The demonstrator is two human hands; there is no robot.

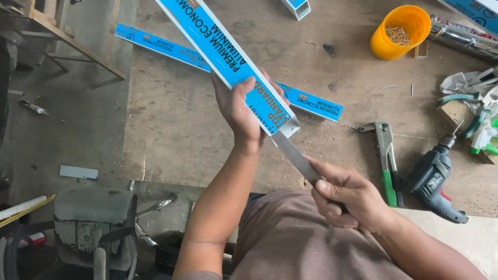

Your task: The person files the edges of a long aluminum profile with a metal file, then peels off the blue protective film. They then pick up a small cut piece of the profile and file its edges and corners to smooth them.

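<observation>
Two hands were in view. There were three blue-wrapped aluminium profiles: one held (228, 46), one beyond the fingers (171, 49), one cut piece (297, 8). One metal file (296, 158), one yellow cup (400, 32), one rivet gun (385, 155), one drill (433, 176).

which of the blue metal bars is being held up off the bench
The long blue bar gripped in the left hand, slanting up to the top edge. The other blue bar lies flat on the workbench behind it.

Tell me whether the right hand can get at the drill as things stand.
Probably not right away: the right hand is closed on a flat metal tool pushed into the blue profile's end. The drill lies close by, with only the riveter between.
</observation>
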